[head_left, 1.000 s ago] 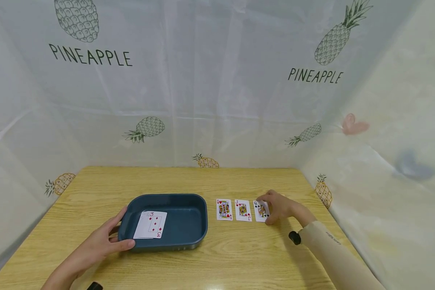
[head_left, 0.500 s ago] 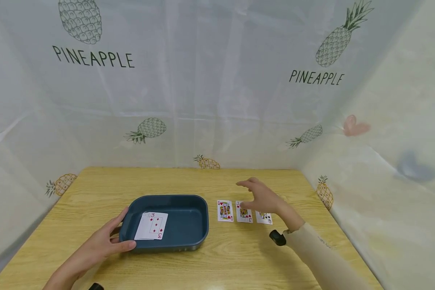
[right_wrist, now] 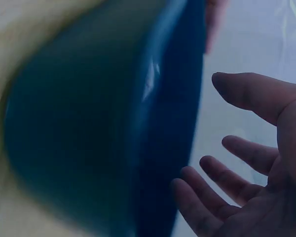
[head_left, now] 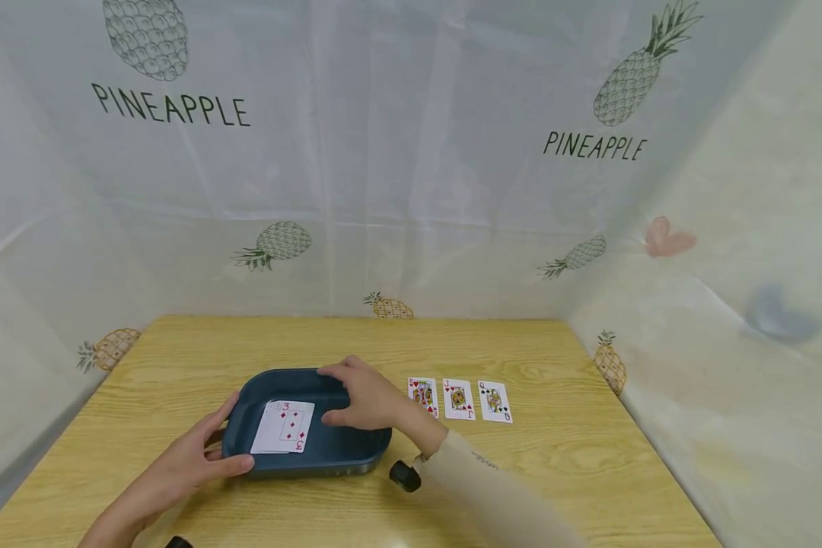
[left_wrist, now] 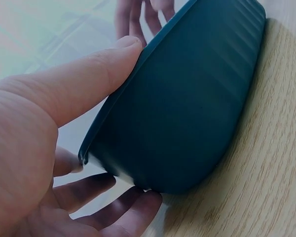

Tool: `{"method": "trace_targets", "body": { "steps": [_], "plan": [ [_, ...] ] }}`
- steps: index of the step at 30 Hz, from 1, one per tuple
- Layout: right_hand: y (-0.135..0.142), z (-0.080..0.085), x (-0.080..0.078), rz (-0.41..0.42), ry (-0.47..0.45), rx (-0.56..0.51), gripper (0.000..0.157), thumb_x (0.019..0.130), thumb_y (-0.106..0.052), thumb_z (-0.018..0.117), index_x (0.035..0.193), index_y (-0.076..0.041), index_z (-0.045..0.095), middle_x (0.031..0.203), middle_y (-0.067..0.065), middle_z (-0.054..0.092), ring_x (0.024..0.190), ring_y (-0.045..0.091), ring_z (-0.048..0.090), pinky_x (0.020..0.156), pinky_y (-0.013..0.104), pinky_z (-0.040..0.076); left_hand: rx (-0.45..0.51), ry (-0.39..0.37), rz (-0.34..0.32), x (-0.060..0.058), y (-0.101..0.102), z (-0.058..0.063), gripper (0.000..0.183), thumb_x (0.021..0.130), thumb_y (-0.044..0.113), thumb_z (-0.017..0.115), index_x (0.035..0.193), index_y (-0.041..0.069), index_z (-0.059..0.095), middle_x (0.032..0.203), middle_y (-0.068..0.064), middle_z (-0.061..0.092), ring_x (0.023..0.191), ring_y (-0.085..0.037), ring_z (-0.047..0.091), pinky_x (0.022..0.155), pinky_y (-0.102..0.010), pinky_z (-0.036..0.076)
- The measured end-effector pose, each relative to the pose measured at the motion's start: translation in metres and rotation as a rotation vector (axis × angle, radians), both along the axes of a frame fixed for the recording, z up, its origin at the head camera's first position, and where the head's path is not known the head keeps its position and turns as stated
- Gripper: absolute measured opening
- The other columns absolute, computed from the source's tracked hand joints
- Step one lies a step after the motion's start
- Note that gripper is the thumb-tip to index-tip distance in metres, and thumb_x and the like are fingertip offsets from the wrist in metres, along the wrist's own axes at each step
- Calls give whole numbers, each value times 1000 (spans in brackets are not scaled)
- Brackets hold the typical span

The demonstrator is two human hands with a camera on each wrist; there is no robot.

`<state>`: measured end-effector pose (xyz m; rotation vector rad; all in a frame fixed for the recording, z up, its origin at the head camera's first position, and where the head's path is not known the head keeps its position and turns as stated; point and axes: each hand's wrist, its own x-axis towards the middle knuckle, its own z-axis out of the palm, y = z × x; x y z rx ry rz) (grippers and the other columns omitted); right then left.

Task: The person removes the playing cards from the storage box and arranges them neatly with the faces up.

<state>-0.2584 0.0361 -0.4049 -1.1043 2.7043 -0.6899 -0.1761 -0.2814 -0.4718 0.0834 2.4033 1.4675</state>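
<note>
A dark blue-green plastic tray (head_left: 308, 468) stands on the table in the head view. My left hand (head_left: 192, 457) grips its left end, thumb on the rim and fingers round the outer wall, as the left wrist view shows close up. Inside, at the left, lies a small pile of playing cards (head_left: 284, 428) with the three of diamonds on top. Over the tray's right half hovers my right hand (head_left: 370, 396), thumb and fingers spread. The right wrist view shows nothing between those fingers (right_wrist: 234, 182).
Right of the tray, three face-up cards lie in a row on the wooden table (head_left: 520, 472): a king of hearts (head_left: 422, 391), partly behind my right wrist, a jack of hearts (head_left: 459, 399) and a queen (head_left: 495, 401). A pineapple-print curtain (head_left: 411, 190) surrounds the table.
My right hand has left the queen, passed leftward above the row and come over the tray. The left hand keeps its grip, and the cards have stayed in place.
</note>
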Motion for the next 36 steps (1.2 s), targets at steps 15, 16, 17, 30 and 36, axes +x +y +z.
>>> {"method": "trace_targets", "body": {
  "steps": [15,16,17,30,36],
  "plan": [
    [-81,-42,12,-108,30,201,82,82,-47,92,153,-24,58,135,-5,56,105,10,49,87,24,50,24,30,-42,1,-2,1,106,101,28,76,171,9,-2,169,-40,6,140,-54,50,98,-38,60],
    [-83,-43,13,-119,45,221,83,81,-49,92,153,-25,58,135,-6,56,105,10,48,87,24,50,28,25,-40,1,-2,2,107,101,28,76,171,10,-2,169,-41,6,139,-54,51,97,-39,60],
    [-85,-44,14,-129,61,239,83,80,-51,92,153,-27,59,135,-7,56,105,10,48,87,25,50,33,21,-39,0,-3,2,107,101,28,76,171,10,-2,169,-41,7,138,-53,53,97,-39,60],
    [-88,-47,11,-131,113,264,78,78,-49,94,147,-28,64,136,-6,56,104,11,47,85,25,49,25,-4,-23,1,-4,0,111,98,31,79,172,11,-1,170,-39,9,142,-54,48,98,-38,60],
    [-83,-47,7,-137,128,269,77,77,-52,95,145,-29,66,132,-7,60,100,11,45,86,26,47,7,15,-25,0,-2,1,111,98,32,80,172,11,0,170,-38,12,142,-52,49,98,-35,60]
  ]
}}
